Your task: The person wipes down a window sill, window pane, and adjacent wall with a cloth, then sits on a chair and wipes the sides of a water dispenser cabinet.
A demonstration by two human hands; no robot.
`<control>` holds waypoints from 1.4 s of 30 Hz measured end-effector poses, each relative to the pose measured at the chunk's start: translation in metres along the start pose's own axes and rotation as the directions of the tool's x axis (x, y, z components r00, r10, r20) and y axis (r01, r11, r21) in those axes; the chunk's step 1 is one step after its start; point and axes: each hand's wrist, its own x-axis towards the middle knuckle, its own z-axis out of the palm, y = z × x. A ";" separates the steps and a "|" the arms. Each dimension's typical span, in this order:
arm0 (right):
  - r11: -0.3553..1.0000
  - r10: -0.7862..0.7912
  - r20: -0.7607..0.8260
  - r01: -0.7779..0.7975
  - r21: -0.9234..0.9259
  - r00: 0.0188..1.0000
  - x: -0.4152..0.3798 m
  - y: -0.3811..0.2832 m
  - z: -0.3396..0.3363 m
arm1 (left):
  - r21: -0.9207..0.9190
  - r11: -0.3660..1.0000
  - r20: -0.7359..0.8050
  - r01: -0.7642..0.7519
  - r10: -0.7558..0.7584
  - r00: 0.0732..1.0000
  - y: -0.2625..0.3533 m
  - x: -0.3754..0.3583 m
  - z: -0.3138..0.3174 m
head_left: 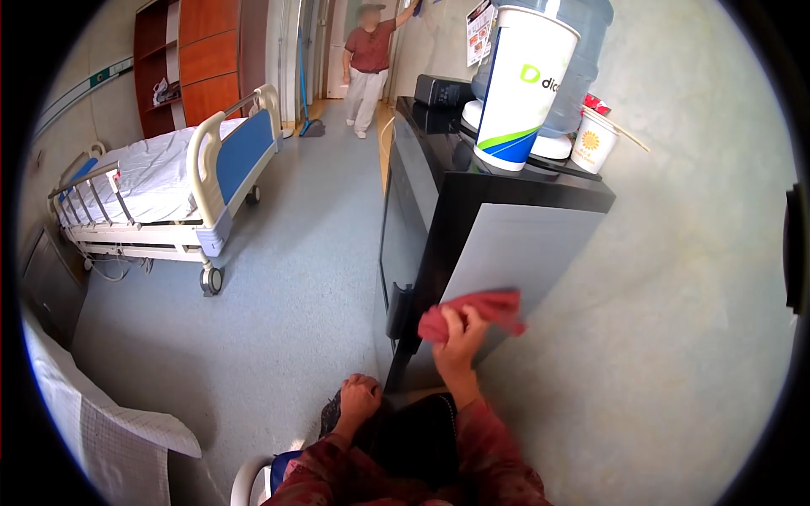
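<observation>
A red cloth (481,314) is bunched in my right hand (460,346), whose fingers are wrapped round it. The cloth lies against the grey side panel (527,244) of a black water dispenser cabinet (422,211), near the panel's lower edge. Low in the view, my left hand (361,396) rests on my knee beside dark lacy fabric, its fingers curled in and nothing visible in them.
On the cabinet stand a tall paper cup (525,88), a water bottle (586,51), a smaller cup (593,142) and a black box (443,91). A wheeled hospital bed (240,169) is at left. At the back, a person (369,55) reaches to the wall beside a broom (310,126).
</observation>
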 end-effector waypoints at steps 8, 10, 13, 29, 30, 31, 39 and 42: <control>0.968 0.166 0.226 -0.203 0.150 0.960 -0.073 0.001 0.004 | 0.007 1.000 0.010 0.001 -0.001 1.000 0.004 0.001 -0.007; 0.979 0.113 0.113 -0.130 0.158 0.987 -0.015 -0.007 -0.009 | -0.009 1.000 0.010 -0.007 0.007 1.000 0.004 0.001 -0.007; 0.992 -0.112 0.029 0.110 0.065 0.993 0.057 -0.007 -0.027 | 0.003 1.000 0.051 0.025 -0.025 0.998 0.007 0.002 -0.006; 0.983 -0.039 -0.310 -0.018 -0.181 0.950 0.113 0.143 -0.052 | -0.049 0.997 0.052 -0.066 0.068 0.996 0.003 0.005 0.007; 0.988 0.015 -0.302 -0.060 -0.141 0.953 0.097 0.144 -0.049 | -0.064 0.997 0.062 -0.045 0.049 0.997 0.010 0.005 0.006; 0.986 0.026 -0.290 -0.072 -0.147 0.957 0.079 0.147 -0.042 | -0.063 0.997 0.054 -0.037 0.040 0.998 0.016 0.007 0.005; 0.624 0.781 -0.127 -0.761 0.177 0.611 -0.089 0.121 0.031 | -0.027 0.999 0.064 0.032 -0.030 0.997 0.004 0.002 0.009; 0.419 0.886 0.067 -0.855 0.306 0.458 -0.128 0.107 0.041 | -0.007 0.999 0.067 0.037 -0.036 0.997 0.003 0.001 0.008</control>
